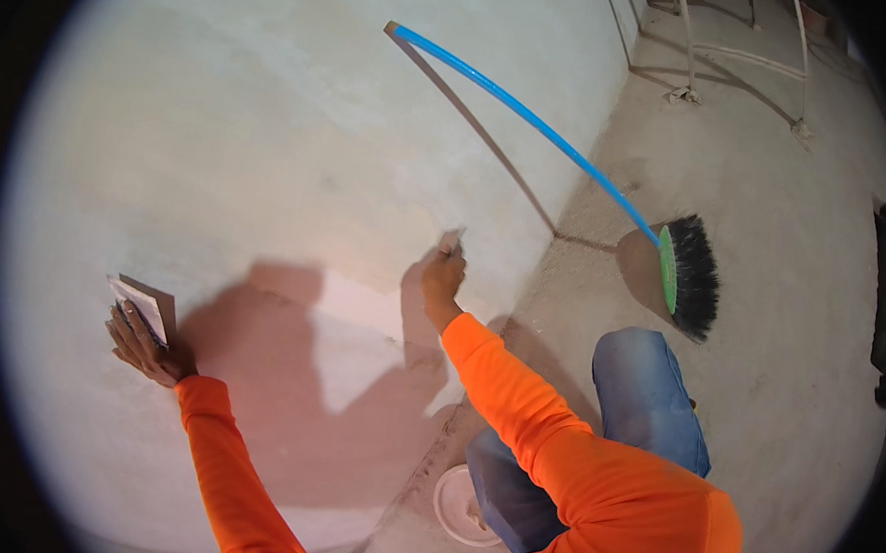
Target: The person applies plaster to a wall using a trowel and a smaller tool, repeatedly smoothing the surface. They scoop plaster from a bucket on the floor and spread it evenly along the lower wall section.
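On the left, my left hand (144,343) has its fingers over a flat, whitish rectangular plate (139,299) with dark smears, close to the pale plastered wall (271,117). A dark shadow falls beside the plate. My right hand (444,279) is closed around a small scraper (453,241), whose handle is mostly hidden in the fist. The scraper's tip points up and is at or very near the wall; whether it touches is hard to tell. Around it the wall shows lighter and darker patches.
A broom (691,278) with black bristles leans on the wall by its blue handle (531,119). Beside my bent knee (647,397), a round whitish lid or tub (448,507) sits on the floor (787,395). Pale metal legs (750,58) stand at the far right.
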### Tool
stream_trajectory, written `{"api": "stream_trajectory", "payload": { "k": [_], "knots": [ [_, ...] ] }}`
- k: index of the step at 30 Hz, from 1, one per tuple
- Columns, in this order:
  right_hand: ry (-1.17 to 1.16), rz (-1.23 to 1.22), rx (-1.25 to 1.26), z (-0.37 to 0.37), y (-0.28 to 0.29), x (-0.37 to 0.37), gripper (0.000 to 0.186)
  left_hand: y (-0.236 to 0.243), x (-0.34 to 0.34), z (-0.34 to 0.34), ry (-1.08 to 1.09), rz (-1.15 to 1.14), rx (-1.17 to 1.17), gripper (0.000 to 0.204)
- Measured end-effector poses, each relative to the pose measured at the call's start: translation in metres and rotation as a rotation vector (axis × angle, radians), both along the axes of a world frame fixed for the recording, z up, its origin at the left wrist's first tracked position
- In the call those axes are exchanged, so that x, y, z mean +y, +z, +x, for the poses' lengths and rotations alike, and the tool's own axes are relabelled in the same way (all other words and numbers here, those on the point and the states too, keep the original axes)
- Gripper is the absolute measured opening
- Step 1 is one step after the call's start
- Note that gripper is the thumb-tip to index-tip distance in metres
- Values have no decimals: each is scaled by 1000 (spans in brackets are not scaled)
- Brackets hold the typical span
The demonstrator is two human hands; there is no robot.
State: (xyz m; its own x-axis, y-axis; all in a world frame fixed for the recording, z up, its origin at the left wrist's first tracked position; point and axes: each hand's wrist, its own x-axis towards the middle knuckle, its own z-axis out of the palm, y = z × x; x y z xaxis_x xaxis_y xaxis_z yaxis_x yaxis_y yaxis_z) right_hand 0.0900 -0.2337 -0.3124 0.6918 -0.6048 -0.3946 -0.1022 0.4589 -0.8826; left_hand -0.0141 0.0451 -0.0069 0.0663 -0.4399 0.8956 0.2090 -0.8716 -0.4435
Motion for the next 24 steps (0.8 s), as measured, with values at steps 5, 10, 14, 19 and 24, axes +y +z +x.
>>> {"api": "stream_trajectory", "payload": {
  "k": [5,10,14,19,24],
  "knots": [
    [198,-63,-138,17,96,5,49,0,-3,0,1,-1,-8,50],
    [-32,-496,-330,-9,176,42,61,1,-1,1,4,10,-9,51],
    [-6,-791,-616,-51,175,70,67,1,1,0,1,35,-10,52],
    [264,-372,-874,-81,85,78,52,1,-1,-1,-5,29,4,53],
    [2,86,-40,-19,-37,4,43,0,-3,-1,-6,27,-4,55]
  ]
}}
